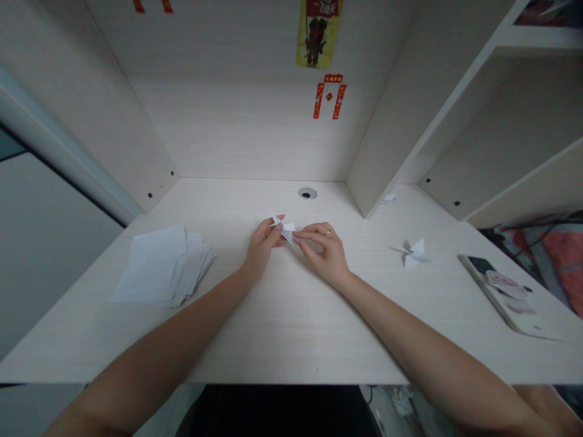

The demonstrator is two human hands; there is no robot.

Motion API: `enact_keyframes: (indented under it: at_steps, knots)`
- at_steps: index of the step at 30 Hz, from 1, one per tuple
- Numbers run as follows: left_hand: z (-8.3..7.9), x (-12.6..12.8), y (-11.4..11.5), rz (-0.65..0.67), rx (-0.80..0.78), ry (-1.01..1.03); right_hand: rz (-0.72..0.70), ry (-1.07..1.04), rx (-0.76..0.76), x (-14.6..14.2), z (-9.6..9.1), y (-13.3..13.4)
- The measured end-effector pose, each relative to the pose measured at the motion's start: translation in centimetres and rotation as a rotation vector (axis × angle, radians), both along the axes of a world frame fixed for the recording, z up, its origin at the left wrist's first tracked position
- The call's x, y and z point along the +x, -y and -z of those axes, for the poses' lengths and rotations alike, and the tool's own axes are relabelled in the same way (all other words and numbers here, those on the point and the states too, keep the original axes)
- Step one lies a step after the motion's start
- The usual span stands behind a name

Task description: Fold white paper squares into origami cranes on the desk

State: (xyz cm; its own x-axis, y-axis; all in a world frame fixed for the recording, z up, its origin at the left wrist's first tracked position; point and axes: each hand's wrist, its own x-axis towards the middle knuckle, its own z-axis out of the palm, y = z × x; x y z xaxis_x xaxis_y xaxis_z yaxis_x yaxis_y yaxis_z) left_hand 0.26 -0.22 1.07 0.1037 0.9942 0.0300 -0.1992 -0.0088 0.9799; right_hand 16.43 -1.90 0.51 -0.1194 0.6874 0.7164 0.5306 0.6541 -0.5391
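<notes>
Between my two hands, just above the desk, is a small folded white paper piece (288, 232) that looks like an origami crane. My left hand (263, 244) pinches its left side between thumb and fingers. With thumb and fingertips, my right hand (324, 246) grips the piece's right edge; a ring shows on one finger. The fingers partly cover the folds. Off to the right on the desk stands another folded paper crane (413, 254). A loose stack of white paper sheets (157, 267) lies left of my left hand.
A phone (507, 297) in a decorated case lies at the desk's right. Behind my hands is a round cable hole (308, 193). An upright divider (382, 145) stands at back right, with a bit of white paper (389, 198) by its foot. Red fabric (565, 261) sits beyond the right edge.
</notes>
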Motion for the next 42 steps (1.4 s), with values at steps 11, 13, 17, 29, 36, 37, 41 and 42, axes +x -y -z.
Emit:
enact_keyframes:
  at_steps: [11,13,17,29,36,37,41,42]
  knots:
    - [-0.14,0.23,0.23,0.010,0.053,0.009,-0.008,0.087,0.035,0.13,0.14,-0.15]
    - [-0.17,0.27,0.24,0.007,0.052,0.006,0.002,0.095,0.049,0.17,0.03,-0.10]
    - [-0.20,0.23,0.23,0.016,0.051,-0.013,0.013,0.105,0.068,0.15,-0.16,0.04]
    - [-0.32,0.26,0.48,0.106,0.035,-0.040,0.022,0.082,0.035,0.15,-0.74,0.46]
    - [-0.38,0.30,0.41,0.151,0.043,-0.021,-0.027,0.158,0.041,0.42,-0.45,0.41]
    - [-0.40,0.31,0.41,0.158,0.046,-0.016,-0.022,0.169,0.043,0.46,-0.36,0.37]
    - [-0.31,0.31,0.36,0.159,0.058,-0.025,0.008,0.197,0.076,0.51,-0.09,0.23]
    - [-0.24,0.30,0.32,0.160,0.060,-0.029,0.013,0.199,0.083,0.50,-0.05,0.20]
